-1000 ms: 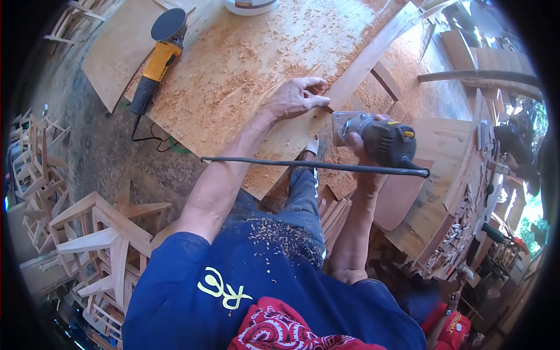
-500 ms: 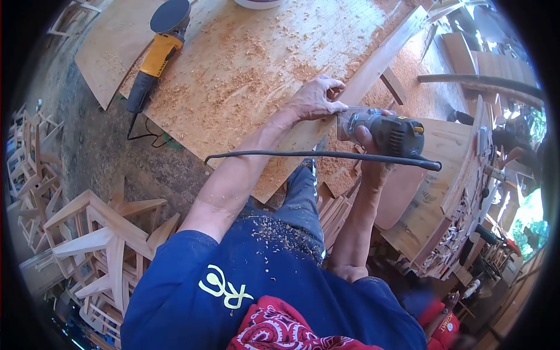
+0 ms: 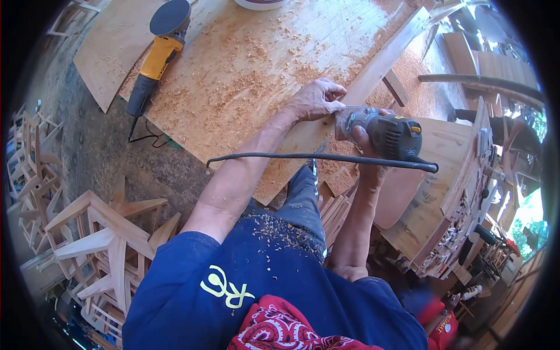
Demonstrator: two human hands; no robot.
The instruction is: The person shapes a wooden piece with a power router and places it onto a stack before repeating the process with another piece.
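Note:
My right hand (image 3: pixel 369 153) is wrapped round the grey body of a trim router (image 3: pixel 389 135), held on its side with its clear base toward the wood. My left hand (image 3: pixel 314 101) lies over a long pale wooden board (image 3: pixel 388 55), thumb and fingers closed at the edge of the router's clear base plate. The cutter is hidden from this angle. A black power cord (image 3: pixel 326 156) leaves the router's back end and passes leftward over my left forearm.
Shavings cover the plywood bench top (image 3: pixel 262 35). An angle grinder with a round disc (image 3: pixel 156 67) lies at its left. Star-shaped wooden frames (image 3: pixel 114 245) stand on the lower left floor. Wood stacks and offcuts (image 3: pixel 449 245) crowd the right side. A short dark strip (image 3: pixel 395 88) lies beyond the board.
The router and my right hand have shifted very slightly left along the board's edge. My left hand keeps almost the same place and the cord has moved a little.

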